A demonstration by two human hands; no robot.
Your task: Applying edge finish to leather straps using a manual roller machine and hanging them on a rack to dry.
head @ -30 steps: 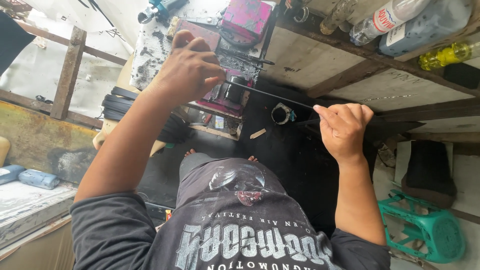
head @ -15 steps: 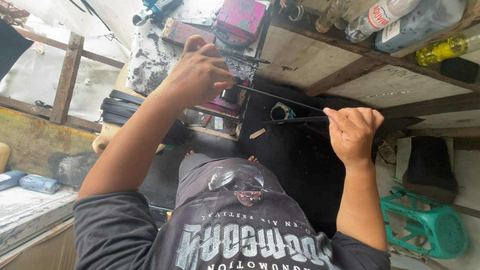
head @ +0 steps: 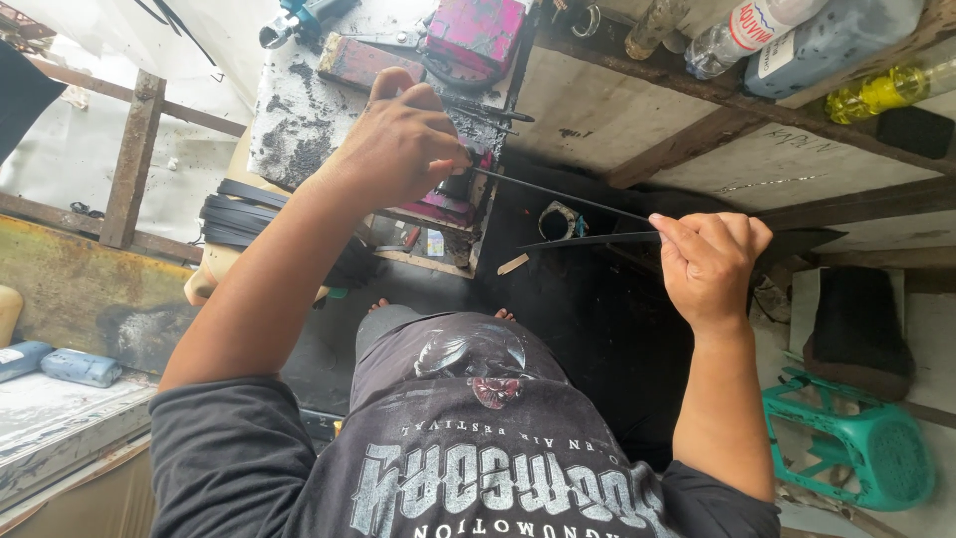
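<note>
Right hand (head: 709, 261) shifted rightward, thin black strip (head: 588, 239) taut, narrow

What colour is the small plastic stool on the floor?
The small plastic stool is green, seen in the head view.

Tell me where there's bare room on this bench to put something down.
Little room: a soot-stained bare patch of the benchtop between the blue tool and the left hand. Around the pink vise and along the bottle shelf it is crowded.
</note>
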